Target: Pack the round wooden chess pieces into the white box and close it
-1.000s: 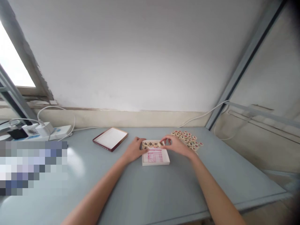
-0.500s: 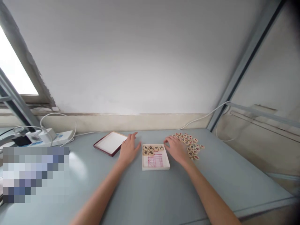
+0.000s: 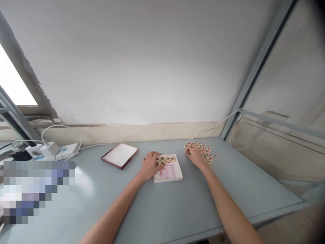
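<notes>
A small white box [image 3: 169,175] with red printed lines inside lies on the grey table. Several round wooden chess pieces [image 3: 168,159] lie in a row along its far side. My left hand [image 3: 149,164] rests on the box's left edge, its fingers curled over the pieces there. Whether it grips one is hidden. My right hand [image 3: 195,157] reaches into the loose pile of chess pieces [image 3: 207,153] to the right of the box, fingers bent down on them.
A dark-rimmed lid [image 3: 119,155] with a white inside lies left of the box. A white power strip [image 3: 54,151] with plugs and cables sits at the far left by the wall. The table's front edge [image 3: 256,220] runs near my right forearm.
My left hand came back from beside the lid onto the box's left edge. My right hand moved right, from the box's corner into the loose pile.
</notes>
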Available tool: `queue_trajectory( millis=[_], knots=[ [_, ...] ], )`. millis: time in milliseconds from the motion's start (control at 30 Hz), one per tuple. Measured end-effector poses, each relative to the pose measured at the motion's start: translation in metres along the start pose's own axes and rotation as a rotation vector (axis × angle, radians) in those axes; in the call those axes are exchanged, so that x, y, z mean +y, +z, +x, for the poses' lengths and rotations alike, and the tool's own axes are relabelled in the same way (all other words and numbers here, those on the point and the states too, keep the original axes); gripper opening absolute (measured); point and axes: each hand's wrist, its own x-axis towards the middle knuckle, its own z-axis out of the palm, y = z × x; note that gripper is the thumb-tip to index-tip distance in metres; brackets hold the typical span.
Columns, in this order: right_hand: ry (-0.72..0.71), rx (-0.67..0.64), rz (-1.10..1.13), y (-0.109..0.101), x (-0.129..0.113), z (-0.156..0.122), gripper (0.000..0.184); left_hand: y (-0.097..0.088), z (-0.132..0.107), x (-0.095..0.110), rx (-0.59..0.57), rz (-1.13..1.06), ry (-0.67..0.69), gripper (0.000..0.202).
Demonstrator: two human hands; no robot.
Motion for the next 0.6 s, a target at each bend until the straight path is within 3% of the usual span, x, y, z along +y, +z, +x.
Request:
queue_trajectory(
  millis=[100, 300, 467, 600],
  knots=[
    [0.061, 0.014, 0.104, 0.002, 0.002, -0.001, 0.022, 0.003, 0.001, -0.002, -0.048, -0.049, -0.021, 0.046],
    [0.106, 0.035, 0.158, -0.006, 0.004, 0.0, 0.01, 0.004, 0.0, -0.007, -0.04, -0.173, 0.046, 0.048],
    [-0.169, -0.098, 0.486, -0.028, -0.031, -0.006, 0.024, 0.007, 0.006, -0.022, -0.002, -0.313, 0.071, 0.04],
    [-0.32, -0.261, 0.518, -0.03, -0.069, -0.016, 0.022, 0.007, 0.006, -0.031, 0.109, -0.319, -0.002, 0.044]
  ],
)
